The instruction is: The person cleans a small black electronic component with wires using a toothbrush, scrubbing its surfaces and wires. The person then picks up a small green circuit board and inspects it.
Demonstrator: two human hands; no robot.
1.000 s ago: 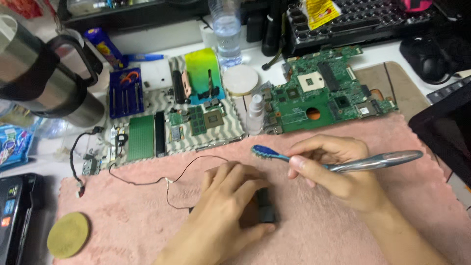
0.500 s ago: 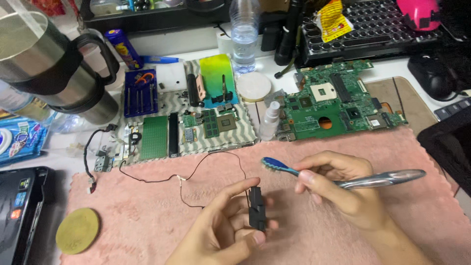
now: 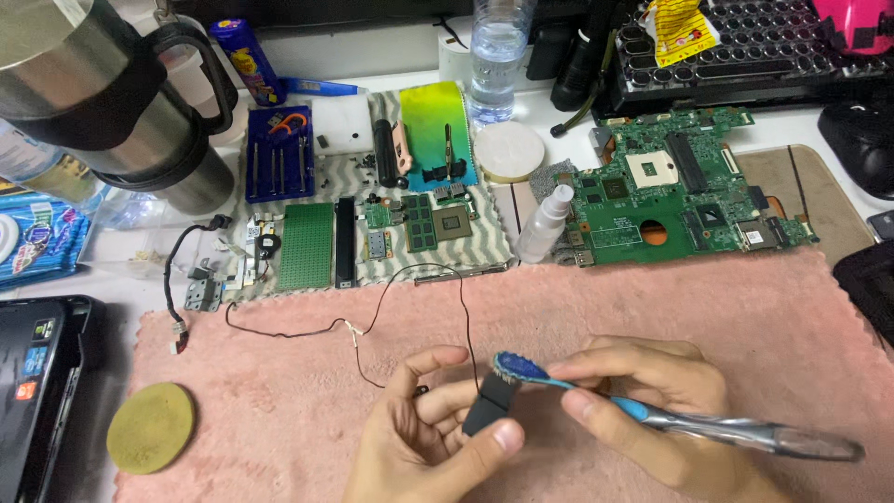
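The small black component is held over the near edge of the pink towel, pinched between thumb and fingers of the left hand. The blue bristle head of the toothbrush, gripped in the closed fingers of the right hand, is set against the component's upper end. A thin black wire is seen running from the component across the towel toward the towel's far left corner, where it ends in a small connector; whether it is soldered or plugged at the component cannot be told. Risk is judged as follows. The pinch is narrow, so brush pressure could twist the component out of the fingers and drop it onto the towel. The loose wire could be snagged by the brush or the wrist, and its joint strained. Just beyond the towel's far edge, the green motherboard, the small spray bottle and the loose memory and chip boards lie close together; a wide stroke or an elbow shift could knock the bottle over onto bare electronics. The steel mug, beyond the towel's far left corner, stands among small screws and brackets on the bench; a spill there is considered possible.
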